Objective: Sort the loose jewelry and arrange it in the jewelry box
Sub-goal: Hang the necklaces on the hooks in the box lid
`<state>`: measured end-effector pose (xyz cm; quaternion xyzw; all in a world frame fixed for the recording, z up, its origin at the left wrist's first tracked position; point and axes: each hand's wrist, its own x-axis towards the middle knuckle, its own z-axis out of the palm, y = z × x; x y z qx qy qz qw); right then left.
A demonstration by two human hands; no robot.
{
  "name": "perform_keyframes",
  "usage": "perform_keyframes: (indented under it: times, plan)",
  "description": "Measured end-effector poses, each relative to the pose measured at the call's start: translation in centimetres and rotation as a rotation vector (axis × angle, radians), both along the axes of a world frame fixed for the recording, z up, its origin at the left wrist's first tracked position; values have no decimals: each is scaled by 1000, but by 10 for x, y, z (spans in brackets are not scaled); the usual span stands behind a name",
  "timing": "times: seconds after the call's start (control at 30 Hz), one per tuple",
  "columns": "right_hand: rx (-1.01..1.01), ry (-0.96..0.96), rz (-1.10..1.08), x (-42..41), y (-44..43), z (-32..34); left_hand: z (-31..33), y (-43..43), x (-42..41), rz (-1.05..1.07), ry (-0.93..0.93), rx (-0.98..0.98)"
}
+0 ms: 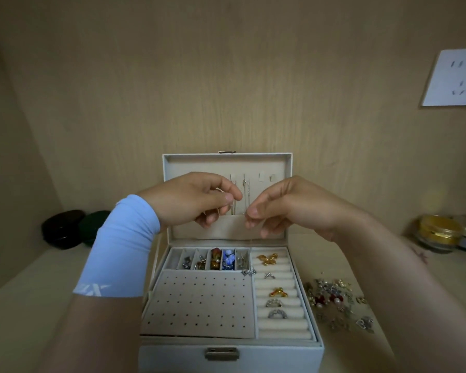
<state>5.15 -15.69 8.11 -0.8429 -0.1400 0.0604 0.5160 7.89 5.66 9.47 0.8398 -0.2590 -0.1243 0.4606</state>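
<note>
Wood-grain panelling is rising behind a pale bench (24, 305), with a white socket plate (452, 78) sitting high on the right. At the far left, a black case (62, 228) and a green case (94, 224) are lying side by side; at the far right, a gold-lidded jar (439, 232) is standing among other small pots.

In the middle, the jewelry box (226, 354) is standing open with its lid (226, 162) upright and a few chains (244, 189) hanging inside it. Its tray is holding small compartments (207, 259) with pieces in them, a dotted earring panel (199, 302), and ring rolls (280, 327) carrying a gold butterfly (267, 258) and several rings. The loose jewelry (336, 300) is lying in a heap on the bench just right of the box.

Both hands are hovering in front of the lid, hiding part of it. The left hand (194, 200), above a light blue sleeve (119, 246), is curling with thumb and forefinger pinched together. The right hand (288, 208) is pinching a thin chain (249, 235), which is dangling toward the compartments. Whether the left is gripping the same chain is too fine to tell.
</note>
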Motion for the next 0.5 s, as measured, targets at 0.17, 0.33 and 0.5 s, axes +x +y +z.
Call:
perform_keyframes:
  times: [0.17, 0.33, 0.5]
  plan:
    - [-40, 3, -6, 1, 0, -5, -3, 3, 0, -38, 69, 109]
    - [-101, -10, 11, 3, 2, -10, -2, -1, -4, -63, 83, 246]
    - [-166, -48, 24, 5, 4, -12, -5, -5, -3, -19, 125, 252]
